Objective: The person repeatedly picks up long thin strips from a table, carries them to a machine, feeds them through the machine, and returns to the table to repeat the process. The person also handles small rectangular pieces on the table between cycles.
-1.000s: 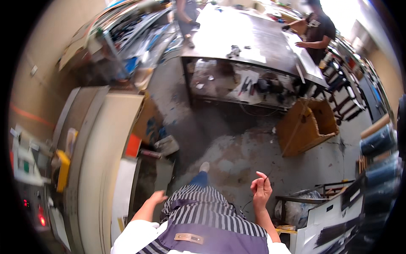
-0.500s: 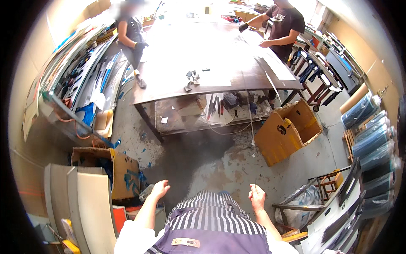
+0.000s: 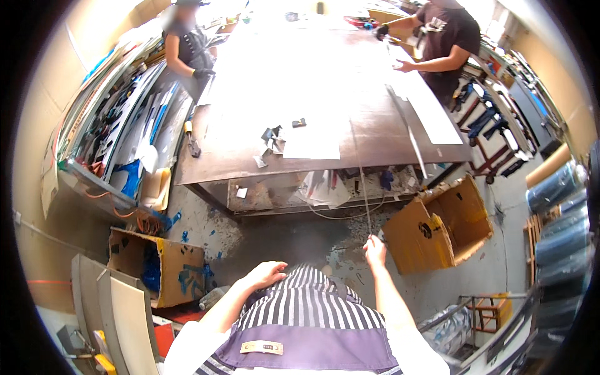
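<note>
A: Right hand (image 3: 375,251)?
B: Lower centre of the frame, raised in front of the striped apron (image 3: 312,312). Fingers pinched narrow on the near end of a thin metal strip (image 3: 364,200).
A: Where does the strip run?
B: Straight up the frame from the fingertips, over the grey floor (image 3: 281,237), to the front edge of the big brown worktable (image 3: 325,119) at centre. Its near end sits right at the fingertips; the rest lies above them in the picture.
A: Left hand (image 3: 265,274)?
B: Just left of the right hand, lower centre, lying on the apron. Fingers loosely spread, nothing in them. It's apart from the strip.
A: Surroundings?
B: Open cardboard box (image 3: 444,228) right of the right hand, another cardboard box (image 3: 156,269) at lower left. Paper scraps (image 3: 272,140) on the table. Two other people stand at the table's far end, upper left (image 3: 187,50) and upper right (image 3: 447,37).
</note>
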`<state>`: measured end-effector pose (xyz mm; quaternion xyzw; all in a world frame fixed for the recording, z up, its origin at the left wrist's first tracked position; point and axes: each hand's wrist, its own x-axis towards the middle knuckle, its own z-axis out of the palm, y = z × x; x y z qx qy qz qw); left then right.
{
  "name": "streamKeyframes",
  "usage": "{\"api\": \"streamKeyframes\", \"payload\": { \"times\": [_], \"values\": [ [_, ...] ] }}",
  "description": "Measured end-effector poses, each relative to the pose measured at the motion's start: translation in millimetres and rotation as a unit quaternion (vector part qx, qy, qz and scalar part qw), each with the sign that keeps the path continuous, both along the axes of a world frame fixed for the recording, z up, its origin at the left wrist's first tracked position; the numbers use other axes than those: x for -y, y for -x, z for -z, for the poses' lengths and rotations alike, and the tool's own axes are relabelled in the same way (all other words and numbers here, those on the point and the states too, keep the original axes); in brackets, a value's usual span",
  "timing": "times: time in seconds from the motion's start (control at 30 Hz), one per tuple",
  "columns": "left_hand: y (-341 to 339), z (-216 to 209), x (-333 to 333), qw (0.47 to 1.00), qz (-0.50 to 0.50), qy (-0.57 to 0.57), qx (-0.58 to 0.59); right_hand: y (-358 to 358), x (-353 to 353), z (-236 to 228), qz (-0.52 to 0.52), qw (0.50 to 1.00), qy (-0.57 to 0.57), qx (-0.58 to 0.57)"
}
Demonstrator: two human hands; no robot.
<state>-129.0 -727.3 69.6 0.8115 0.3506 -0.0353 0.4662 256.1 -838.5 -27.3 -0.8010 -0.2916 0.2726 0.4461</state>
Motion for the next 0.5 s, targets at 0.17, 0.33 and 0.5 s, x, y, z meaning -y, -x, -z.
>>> {"api": "streamKeyframes", "payload": {
  "times": [0.17, 0.33, 0.5],
  "values": [
    [-34, -11, -36, 1.0, -0.016, -0.013, -0.023, -53, -86, -9, -0.076, 0.982, -0.023, 0.17],
    [-43, 3, -97, 0.984, -0.173, -0.024, 0.017, -58, -94, -37, -0.079, 0.98, -0.024, 0.184],
    [-56, 21, -219, 0.884, -0.445, -0.129, 0.054, -55, -120, -71, -0.072, 0.979, -0.021, 0.191]
  ]
}}
